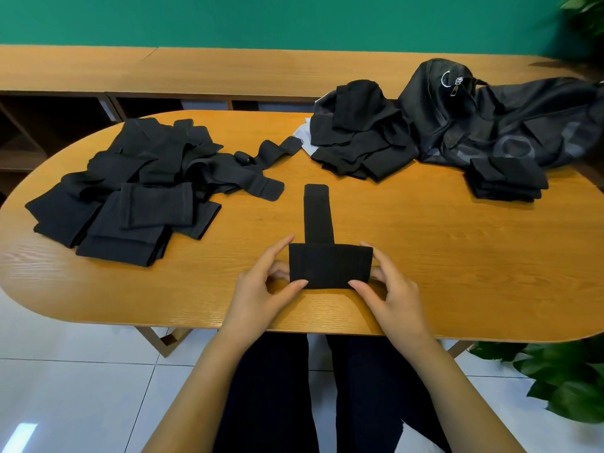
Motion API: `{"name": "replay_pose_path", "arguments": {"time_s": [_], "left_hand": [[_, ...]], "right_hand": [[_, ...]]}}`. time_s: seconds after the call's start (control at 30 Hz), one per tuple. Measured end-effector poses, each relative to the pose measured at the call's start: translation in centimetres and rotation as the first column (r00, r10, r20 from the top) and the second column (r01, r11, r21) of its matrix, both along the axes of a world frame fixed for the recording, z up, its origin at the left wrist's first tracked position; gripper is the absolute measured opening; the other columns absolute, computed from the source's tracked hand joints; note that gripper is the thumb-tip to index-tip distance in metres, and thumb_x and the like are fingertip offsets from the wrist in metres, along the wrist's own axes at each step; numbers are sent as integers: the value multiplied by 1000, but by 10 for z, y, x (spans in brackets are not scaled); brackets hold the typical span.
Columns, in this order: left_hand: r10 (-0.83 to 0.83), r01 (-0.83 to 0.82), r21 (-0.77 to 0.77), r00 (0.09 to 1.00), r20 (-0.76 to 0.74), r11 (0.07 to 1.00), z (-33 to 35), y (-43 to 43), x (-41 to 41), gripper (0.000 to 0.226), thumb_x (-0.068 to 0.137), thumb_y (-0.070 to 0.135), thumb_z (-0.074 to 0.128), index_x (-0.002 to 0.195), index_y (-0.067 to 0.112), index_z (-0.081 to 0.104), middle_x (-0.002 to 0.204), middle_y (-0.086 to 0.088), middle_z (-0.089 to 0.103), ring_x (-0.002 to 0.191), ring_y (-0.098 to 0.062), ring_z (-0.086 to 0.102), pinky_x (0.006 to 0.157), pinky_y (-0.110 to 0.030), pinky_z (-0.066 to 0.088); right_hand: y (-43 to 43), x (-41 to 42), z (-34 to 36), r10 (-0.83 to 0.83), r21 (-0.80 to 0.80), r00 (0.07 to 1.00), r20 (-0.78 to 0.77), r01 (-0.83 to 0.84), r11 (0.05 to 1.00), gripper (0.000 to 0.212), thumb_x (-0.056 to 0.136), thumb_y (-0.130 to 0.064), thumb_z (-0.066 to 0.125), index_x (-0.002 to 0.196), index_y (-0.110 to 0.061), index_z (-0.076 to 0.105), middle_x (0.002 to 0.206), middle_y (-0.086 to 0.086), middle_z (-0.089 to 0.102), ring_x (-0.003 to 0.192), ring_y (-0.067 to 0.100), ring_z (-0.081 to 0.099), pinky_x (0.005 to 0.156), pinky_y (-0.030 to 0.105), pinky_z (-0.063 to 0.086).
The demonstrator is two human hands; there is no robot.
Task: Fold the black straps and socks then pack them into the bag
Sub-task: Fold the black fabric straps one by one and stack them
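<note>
A black strap (330, 264) lies near the table's front edge, its near part folded into a thick block and its tail (316, 212) running away from me. My left hand (264, 284) pinches the block's left end between thumb and fingers. My right hand (390, 286) pinches its right end the same way. A loose heap of black straps and socks (130, 184) covers the left of the table. A second black pile (358, 132) sits at the back, right of centre. The black bag (510, 116) lies at the back right, with a small folded stack (508, 179) in front of it.
The oval wooden table (425, 256) stands before a low wooden shelf unit (196, 70) and a green wall. A white cloth (302, 132) peeks from under the second pile. Potted plant leaves (568, 374) reach in at the lower right. My legs are under the table edge.
</note>
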State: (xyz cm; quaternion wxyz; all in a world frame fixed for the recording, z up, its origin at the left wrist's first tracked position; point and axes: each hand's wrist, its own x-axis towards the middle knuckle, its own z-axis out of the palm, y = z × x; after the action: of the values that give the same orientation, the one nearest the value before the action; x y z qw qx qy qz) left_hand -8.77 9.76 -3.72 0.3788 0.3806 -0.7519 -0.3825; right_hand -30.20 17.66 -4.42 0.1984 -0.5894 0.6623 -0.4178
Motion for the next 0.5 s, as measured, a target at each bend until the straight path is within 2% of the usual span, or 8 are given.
{"name": "replay_pose_path", "arguments": {"time_s": [0.07,0.13,0.23,0.3,0.37,0.4,0.5], "left_hand": [[26,-26,12,999,18,1000,-1,0,-1,80,82,17,75,145,38,31,79,5,65,86,-13,64,91,-12,43],[66,-67,6,997,48,998,0,0,-2,84,81,18,75,146,38,25,76,6,60,83,-13,62,91,-12,42],[106,-103,-32,987,117,994,-1,-2,-3,88,81,23,76,145,42,19,74,7,58,78,-11,59,86,-15,45],[129,-121,-59,977,172,991,-3,-3,-5,86,81,29,75,146,42,20,74,9,55,76,-10,57,87,-27,49],[171,-155,-87,958,232,984,-3,-4,-6,83,81,34,73,148,37,24,77,11,52,79,-7,53,89,-39,48],[188,-166,-109,951,247,980,-3,-4,-6,80,82,35,72,148,34,27,81,13,52,83,-5,52,91,-40,47],[116,-73,-158,953,281,985,3,-5,-4,78,81,42,71,145,39,27,107,21,55,106,2,47,100,-28,35]], "right_hand": [[-1,0,-2,-20,3,1000,-17,20,1000,64,83,-52,55,137,-55,22,87,-22,61,96,7,59,89,22,44],[-2,0,-4,-69,13,996,-48,69,998,73,84,-46,63,140,-51,17,79,-16,56,89,11,56,85,17,40],[-5,0,-3,-110,35,991,-73,113,993,80,84,-37,70,143,-47,16,78,-13,52,84,11,52,89,30,46],[-6,2,-1,-122,56,988,-99,128,990,80,85,-34,70,147,-40,20,78,-12,49,81,7,50,91,38,47],[-6,3,2,-139,62,978,-154,150,987,76,86,-35,69,149,-31,27,84,-14,48,83,6,47,95,35,43],[-6,4,4,-143,51,970,-199,156,986,74,87,-36,68,149,-28,28,92,-16,49,89,3,45,96,32,39],[-5,2,16,-26,47,934,-355,46,998,70,90,-40,63,149,-31,26,119,-23,47,113,-4,38,103,24,25]]}}
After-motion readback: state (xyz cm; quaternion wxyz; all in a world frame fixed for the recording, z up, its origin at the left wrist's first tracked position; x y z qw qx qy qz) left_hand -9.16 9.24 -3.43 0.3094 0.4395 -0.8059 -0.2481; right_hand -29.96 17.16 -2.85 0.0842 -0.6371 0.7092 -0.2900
